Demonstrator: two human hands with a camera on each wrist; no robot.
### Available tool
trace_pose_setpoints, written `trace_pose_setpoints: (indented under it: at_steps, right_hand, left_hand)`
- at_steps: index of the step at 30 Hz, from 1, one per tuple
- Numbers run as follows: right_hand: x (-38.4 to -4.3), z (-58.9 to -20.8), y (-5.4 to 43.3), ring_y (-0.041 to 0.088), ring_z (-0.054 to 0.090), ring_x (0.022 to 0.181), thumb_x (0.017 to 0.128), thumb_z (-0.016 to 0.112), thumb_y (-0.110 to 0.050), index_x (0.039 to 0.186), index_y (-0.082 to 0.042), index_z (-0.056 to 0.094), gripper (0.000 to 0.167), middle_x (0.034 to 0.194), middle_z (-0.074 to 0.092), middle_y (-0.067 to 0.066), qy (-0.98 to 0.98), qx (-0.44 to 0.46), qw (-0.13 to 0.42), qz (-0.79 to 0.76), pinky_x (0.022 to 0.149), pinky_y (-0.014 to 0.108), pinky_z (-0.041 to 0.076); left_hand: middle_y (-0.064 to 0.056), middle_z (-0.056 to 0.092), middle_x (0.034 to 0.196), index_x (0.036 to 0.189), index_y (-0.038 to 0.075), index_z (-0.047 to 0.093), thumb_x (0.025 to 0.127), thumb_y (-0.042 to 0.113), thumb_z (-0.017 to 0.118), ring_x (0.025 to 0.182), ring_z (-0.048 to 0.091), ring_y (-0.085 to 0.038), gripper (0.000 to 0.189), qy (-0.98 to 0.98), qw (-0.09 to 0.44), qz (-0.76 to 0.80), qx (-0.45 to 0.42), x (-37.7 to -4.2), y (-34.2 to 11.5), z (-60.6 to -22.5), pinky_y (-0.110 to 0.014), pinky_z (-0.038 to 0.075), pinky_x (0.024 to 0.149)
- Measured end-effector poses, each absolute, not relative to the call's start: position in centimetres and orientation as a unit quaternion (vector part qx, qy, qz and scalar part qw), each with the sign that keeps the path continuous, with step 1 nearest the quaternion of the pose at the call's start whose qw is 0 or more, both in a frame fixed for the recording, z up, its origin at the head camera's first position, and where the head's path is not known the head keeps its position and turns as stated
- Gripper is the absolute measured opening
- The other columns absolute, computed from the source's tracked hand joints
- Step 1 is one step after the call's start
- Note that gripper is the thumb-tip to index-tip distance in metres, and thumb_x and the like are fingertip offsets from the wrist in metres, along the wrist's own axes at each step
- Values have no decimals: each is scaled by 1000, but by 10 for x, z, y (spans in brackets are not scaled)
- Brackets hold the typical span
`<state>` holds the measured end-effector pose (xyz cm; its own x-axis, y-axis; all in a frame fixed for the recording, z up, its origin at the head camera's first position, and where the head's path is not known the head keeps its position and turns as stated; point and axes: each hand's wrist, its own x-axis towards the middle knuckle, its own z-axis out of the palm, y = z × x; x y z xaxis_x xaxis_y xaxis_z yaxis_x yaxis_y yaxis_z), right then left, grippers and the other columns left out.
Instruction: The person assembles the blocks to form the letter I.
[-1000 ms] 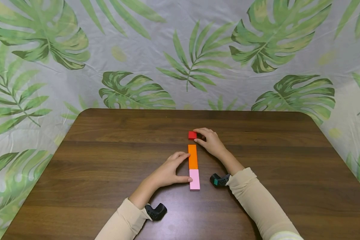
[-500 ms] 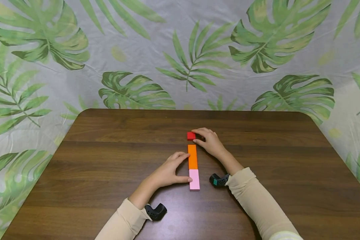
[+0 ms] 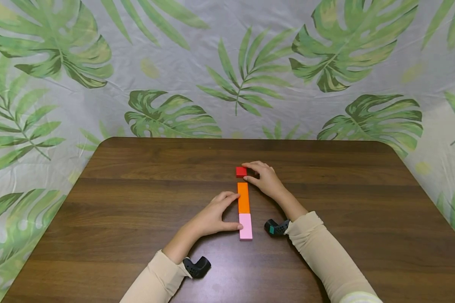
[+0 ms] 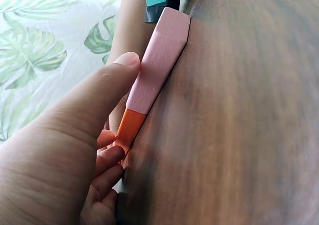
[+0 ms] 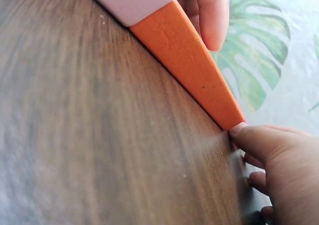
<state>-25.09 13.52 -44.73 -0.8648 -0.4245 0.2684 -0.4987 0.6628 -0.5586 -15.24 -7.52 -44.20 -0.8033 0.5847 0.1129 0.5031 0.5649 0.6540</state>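
Note:
On the table, a long orange block (image 3: 243, 198) and a pink block (image 3: 245, 227) lie end to end in one line. My left hand (image 3: 210, 216) is at their left side, with the thumb touching the pink block and a fingertip at the orange one. Beyond the orange block, a small gap away, sits a red block (image 3: 241, 171). Thumb and fingers of my right hand (image 3: 265, 179) pinch the red block from its right side. In the right wrist view, the right thumb (image 5: 249, 135) appears near the orange block's far end, and the red block is hidden.
The brown wooden table (image 3: 136, 168) has rounded far corners. A leaf-patterned cloth (image 3: 250, 63) hangs behind its far edge. Black wrist devices are on both arms, the right one (image 3: 277, 227) close to the pink block.
My right hand and the red block have shifted slightly left, closer into line with the orange block. The left hand, orange block and pink block look unmoved.

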Motion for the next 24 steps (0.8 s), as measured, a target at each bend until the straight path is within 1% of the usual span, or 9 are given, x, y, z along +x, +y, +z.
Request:
trace_pose_setpoints:
  at_steps: [8,12,15,19,24]
  right_hand:
    - [-251,-444,138,20,49,83,84,64,-24,126,-11,52,45,117,54,8,-903,242,40,352,78,40,33]
    - [-249,-440,139,22,49,89,86,61,-24,128,-7,48,47,118,52,9,-894,229,26,383,82,39,39]
    - [-248,-436,142,24,49,97,87,59,-27,130,-6,45,50,118,50,11,-889,224,23,400,84,40,41]
    - [-244,-430,145,25,46,109,89,56,-30,132,-6,42,51,122,48,10,-887,228,42,400,92,42,37]
    - [-235,-421,151,26,39,119,92,50,-31,134,-7,40,49,131,42,10,-886,243,84,386,96,45,31]
  left_hand:
    - [-5,38,131,137,10,37,72,46,71,120,35,-17,82,881,59,356,305,-154,-74,-444,-36,30,98]
    - [-5,39,131,137,11,37,72,45,71,120,35,-17,81,878,55,366,303,-155,-74,-444,-36,30,98]
    - [-5,39,130,138,11,36,74,45,70,120,35,-17,80,876,53,376,298,-155,-75,-443,-37,30,99]
    - [-5,37,132,139,10,34,76,46,67,121,34,-18,79,874,47,392,284,-154,-77,-440,-38,29,99]
    - [-9,30,137,141,8,28,79,42,65,124,31,-23,80,878,15,403,258,-156,-81,-437,-42,29,99]
